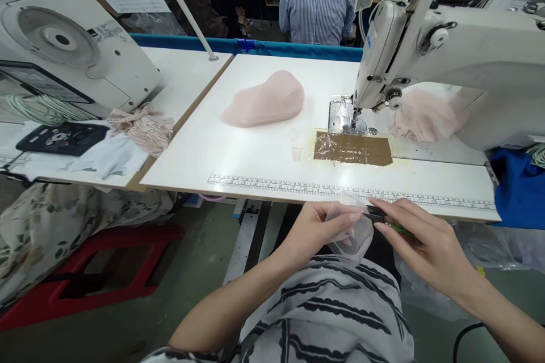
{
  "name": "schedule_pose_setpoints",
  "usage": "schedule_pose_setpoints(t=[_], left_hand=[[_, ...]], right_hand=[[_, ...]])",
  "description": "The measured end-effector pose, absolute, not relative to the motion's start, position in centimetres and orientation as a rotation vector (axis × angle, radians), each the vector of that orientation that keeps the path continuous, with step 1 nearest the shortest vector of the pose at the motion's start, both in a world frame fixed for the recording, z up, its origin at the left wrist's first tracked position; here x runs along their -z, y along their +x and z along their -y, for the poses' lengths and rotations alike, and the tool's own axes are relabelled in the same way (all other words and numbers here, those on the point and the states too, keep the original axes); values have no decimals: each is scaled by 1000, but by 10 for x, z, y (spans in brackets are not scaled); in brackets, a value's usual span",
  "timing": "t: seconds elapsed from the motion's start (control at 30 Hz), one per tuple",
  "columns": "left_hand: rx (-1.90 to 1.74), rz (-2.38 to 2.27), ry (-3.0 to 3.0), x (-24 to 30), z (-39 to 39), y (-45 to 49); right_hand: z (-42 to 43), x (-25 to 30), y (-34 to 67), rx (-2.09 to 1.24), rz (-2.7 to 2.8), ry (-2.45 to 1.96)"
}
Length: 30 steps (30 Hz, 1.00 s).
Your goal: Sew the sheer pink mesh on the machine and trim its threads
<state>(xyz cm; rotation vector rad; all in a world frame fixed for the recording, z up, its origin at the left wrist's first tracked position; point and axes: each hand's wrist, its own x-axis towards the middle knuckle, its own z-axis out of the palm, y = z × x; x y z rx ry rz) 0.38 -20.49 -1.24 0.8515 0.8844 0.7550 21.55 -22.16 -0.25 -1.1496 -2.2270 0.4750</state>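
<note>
Just in front of the table's edge, my left hand (317,227) pinches a small piece of sheer pale fabric (355,241), which hangs down over my lap. My right hand (421,235) is closed around a pair of thread snips (377,214) with dark blades and a bit of green at the handle. The snips' tips point left and meet the fabric's upper edge by my left fingertips; whether the blades are apart is too small to tell. Behind my hands, a sheer pink fabric piece (268,101) lies flat on the white table (247,153).
A white sewing machine (409,51) stands at the right, with gathered pink fabric (426,116) under its arm. Brown tape (353,148) lies before the needle plate. Another machine (63,45), pink cords (147,127) and a red stool (106,266) are left. Two people sit beyond.
</note>
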Motion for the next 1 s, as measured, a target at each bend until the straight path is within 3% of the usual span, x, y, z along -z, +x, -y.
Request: schedule_pose_setpoints(t=[1.0], left_hand=[[-757, -893, 904, 13, 205, 5]], right_hand=[[220, 3, 213, -492, 2206, -1168]])
